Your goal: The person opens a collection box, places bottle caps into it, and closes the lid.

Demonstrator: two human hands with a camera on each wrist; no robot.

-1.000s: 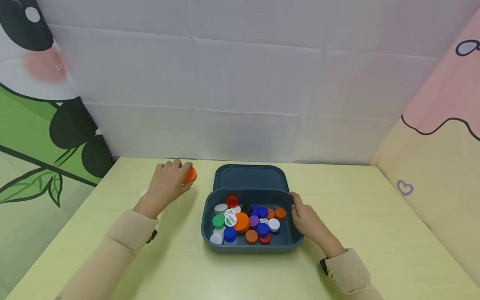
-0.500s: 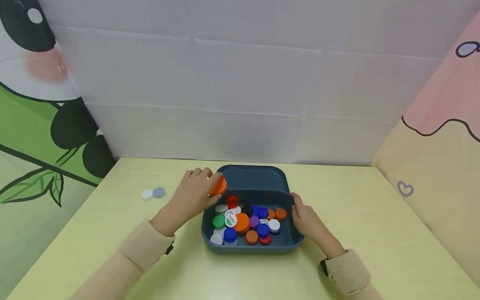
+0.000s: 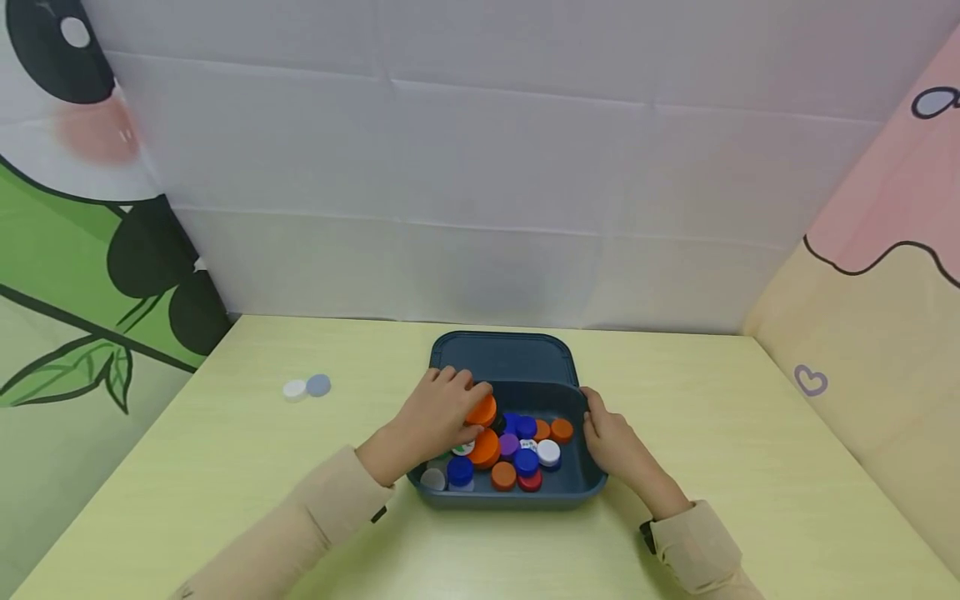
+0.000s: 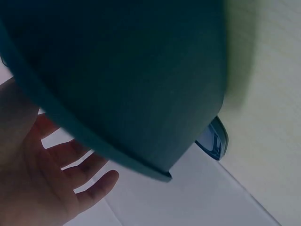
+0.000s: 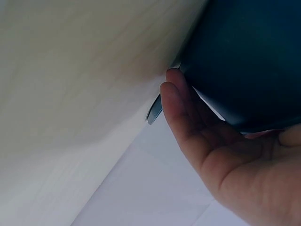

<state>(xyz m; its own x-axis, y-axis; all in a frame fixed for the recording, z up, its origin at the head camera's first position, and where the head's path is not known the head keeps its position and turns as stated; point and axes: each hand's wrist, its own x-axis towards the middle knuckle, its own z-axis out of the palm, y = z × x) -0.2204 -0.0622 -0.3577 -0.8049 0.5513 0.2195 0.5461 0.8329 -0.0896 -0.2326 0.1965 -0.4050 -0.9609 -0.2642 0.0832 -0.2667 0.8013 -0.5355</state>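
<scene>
In the head view, my left hand (image 3: pixel 431 417) pinches an orange bottle cap (image 3: pixel 482 409) between thumb and fingers, over the left part of a dark blue box (image 3: pixel 517 501). The left wrist view has this hand (image 4: pixel 61 181) beyond the box rim (image 4: pixel 99 141), with the cap hidden. Loose bottle caps fill much of the box: a large orange cap (image 3: pixel 487 452), a purple cap (image 3: pixel 508 445), a white cap (image 3: pixel 548 452) and several others. My right hand (image 3: pixel 621 442) grips the box's right side, thumb at the rim and fingers along the outer wall (image 5: pixel 235 61).
Behind the box lies its dark blue lid (image 3: pixel 502 357). A white cap (image 3: pixel 295 390) and a pale blue cap (image 3: pixel 318 385) sit side by side on the pale wooden table (image 3: pixel 187 467), left of the box. A white cloth backdrop (image 3: pixel 495 167) stands at the table's back edge.
My left hand has carried the orange cap rightward from the table's left part to over the box, uncovering the white and pale blue caps. The right hand has stayed on the box.
</scene>
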